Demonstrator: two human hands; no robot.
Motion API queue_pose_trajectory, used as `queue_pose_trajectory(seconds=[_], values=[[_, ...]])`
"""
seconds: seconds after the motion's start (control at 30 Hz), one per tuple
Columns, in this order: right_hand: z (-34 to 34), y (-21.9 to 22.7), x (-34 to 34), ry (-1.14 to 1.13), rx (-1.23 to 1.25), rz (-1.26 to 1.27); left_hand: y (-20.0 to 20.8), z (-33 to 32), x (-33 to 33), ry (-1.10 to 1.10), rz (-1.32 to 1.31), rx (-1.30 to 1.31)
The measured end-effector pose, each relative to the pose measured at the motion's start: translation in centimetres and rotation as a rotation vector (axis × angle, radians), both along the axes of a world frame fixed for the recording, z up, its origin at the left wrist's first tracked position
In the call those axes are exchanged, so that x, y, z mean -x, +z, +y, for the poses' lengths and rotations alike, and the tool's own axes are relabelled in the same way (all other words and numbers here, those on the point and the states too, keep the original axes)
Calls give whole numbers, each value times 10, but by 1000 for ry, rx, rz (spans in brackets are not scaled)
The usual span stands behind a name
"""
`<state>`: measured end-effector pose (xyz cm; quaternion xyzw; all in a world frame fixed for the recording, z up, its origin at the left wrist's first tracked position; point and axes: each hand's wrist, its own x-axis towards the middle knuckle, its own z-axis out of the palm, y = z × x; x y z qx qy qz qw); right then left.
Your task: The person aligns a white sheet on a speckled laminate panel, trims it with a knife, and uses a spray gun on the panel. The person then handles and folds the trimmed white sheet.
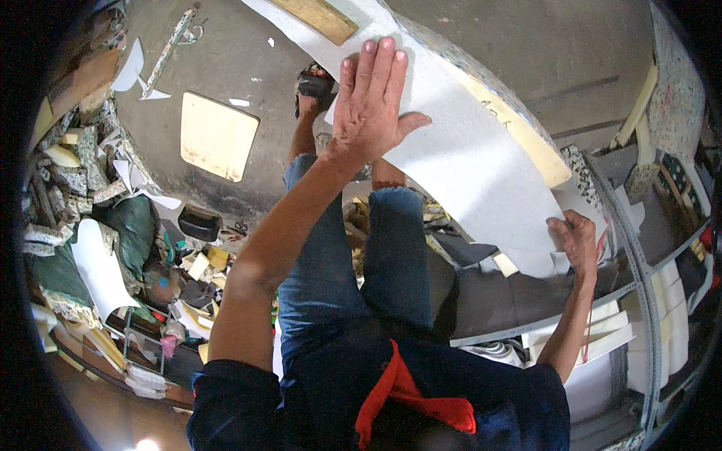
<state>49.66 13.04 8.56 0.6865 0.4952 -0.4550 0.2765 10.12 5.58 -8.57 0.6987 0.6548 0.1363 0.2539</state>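
My left hand point(372, 105) lies flat on a long white sheet point(459, 165), palm down, fingers straight and thumb spread. Beneath the sheet is a curved foam piece; along its far edge show a speckled layer and a pale yellow foam strip point(519, 131) with handwriting on it. A wooden-looking block point(320, 19) rests on the sheet beyond my left fingertips. My right hand point(577, 242) is at the sheet's right end, its fingers curled and closed. What they hold, if anything, is hidden. A thin red line shows beside that hand.
A cream square board point(218, 137) lies on the floor at left. Foam scraps point(71, 180) and a dark green bag point(131, 233) are heaped at far left. A metal rail point(635, 255) and shelving with white foam pieces point(590, 334) stand at right. My legs point(331, 255) are below the sheet.
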Motion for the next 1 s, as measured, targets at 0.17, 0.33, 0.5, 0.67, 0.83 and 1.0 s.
queue_pose_trajectory(seconds=[0.17, 0.33, 0.5, 0.67, 0.83, 1.0], values=[[-14, 43, 9, 3, -64, -34, -3, -6, -4, 15, 34, -2], [-31, 87, 11, -8, -144, -106, -10, -7, -4, 6, 71, -68], [-46, 125, 20, 27, -290, -75, -18, -12, -7, 17, 88, -47], [-36, 115, 7, 131, -322, -101, -16, -11, -12, 40, 105, -50], [-5, 60, -23, 39, -236, -105, -13, -11, -21, 67, 155, -42], [14, 21, -36, -91, -168, -70, -9, -15, -32, -31, 97, -35]])
